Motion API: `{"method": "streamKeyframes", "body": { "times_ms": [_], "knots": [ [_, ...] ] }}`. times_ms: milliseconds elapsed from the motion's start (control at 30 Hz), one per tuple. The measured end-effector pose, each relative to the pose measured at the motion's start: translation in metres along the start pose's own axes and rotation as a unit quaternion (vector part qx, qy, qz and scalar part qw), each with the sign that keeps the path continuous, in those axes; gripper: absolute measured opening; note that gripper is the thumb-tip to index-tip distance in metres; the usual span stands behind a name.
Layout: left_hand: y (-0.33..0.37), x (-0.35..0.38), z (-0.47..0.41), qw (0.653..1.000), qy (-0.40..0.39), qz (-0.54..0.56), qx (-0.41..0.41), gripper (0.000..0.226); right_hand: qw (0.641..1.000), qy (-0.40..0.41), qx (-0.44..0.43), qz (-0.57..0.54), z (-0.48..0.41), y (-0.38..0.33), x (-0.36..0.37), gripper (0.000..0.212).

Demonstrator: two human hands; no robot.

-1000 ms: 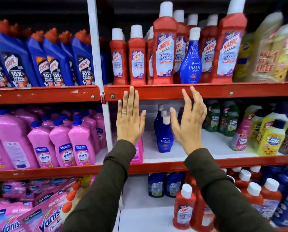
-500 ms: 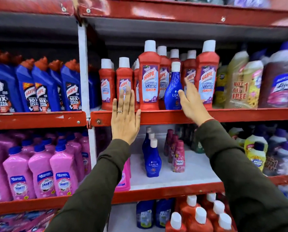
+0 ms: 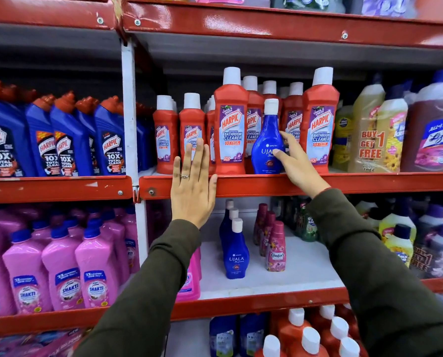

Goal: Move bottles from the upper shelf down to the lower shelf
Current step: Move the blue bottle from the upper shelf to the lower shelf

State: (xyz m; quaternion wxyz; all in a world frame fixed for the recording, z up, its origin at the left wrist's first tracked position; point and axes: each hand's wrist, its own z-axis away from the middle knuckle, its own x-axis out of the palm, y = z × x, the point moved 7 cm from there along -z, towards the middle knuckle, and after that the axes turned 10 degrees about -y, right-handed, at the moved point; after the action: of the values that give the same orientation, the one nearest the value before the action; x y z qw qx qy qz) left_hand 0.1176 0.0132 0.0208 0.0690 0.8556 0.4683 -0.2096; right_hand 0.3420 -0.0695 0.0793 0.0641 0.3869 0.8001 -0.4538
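A blue Ujala bottle (image 3: 265,140) with a white cap stands at the front of the upper shelf (image 3: 370,182), among red Harpic bottles (image 3: 230,124). My right hand (image 3: 296,163) is wrapped around its lower right side, thumb across the label and fingers behind. The bottle still rests on the shelf. My left hand (image 3: 192,186) is flat and spread against the red shelf edge, fingertips reaching the small red Harpic bottles (image 3: 191,130). On the lower shelf (image 3: 292,266) stand three more blue Ujala bottles (image 3: 236,251) in a row going back.
Pink Comfort bottles (image 3: 276,248) stand right of the Ujala row on the lower shelf. Blue Harpic bottles (image 3: 68,140) and pink Shakti bottles (image 3: 60,271) fill the left bay. Yellow and brown bottles (image 3: 377,132) crowd the right. A white upright post (image 3: 130,112) divides the bays.
My right hand has risen from below the shelf edge and closed around the blue Ujala bottle. My left hand stays against the shelf edge. The view has tilted upward.
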Motion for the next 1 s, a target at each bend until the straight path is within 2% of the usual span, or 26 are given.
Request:
{"method": "streamKeyframes", "body": {
  "times_ms": [267,633,833,1000],
  "knots": [
    [0.0,0.002,0.0,1.0,-0.002,-0.007,0.004,0.061,0.996,0.038,-0.017,-0.08,0.003,-0.014,-0.011,0.048],
    [0.001,-0.002,0.001,1.0,-0.02,-0.001,0.0,0.061,0.989,0.051,-0.055,-0.127,0.029,-0.034,-0.01,0.047],
    [0.002,-0.007,0.014,0.999,-0.006,0.04,0.017,0.061,0.986,0.02,-0.065,-0.15,0.063,-0.022,0.013,0.049],
    [-0.001,-0.007,0.037,0.997,0.011,0.06,0.038,0.061,0.991,-0.009,-0.062,-0.118,0.095,-0.003,0.042,0.05]
  ]
}}
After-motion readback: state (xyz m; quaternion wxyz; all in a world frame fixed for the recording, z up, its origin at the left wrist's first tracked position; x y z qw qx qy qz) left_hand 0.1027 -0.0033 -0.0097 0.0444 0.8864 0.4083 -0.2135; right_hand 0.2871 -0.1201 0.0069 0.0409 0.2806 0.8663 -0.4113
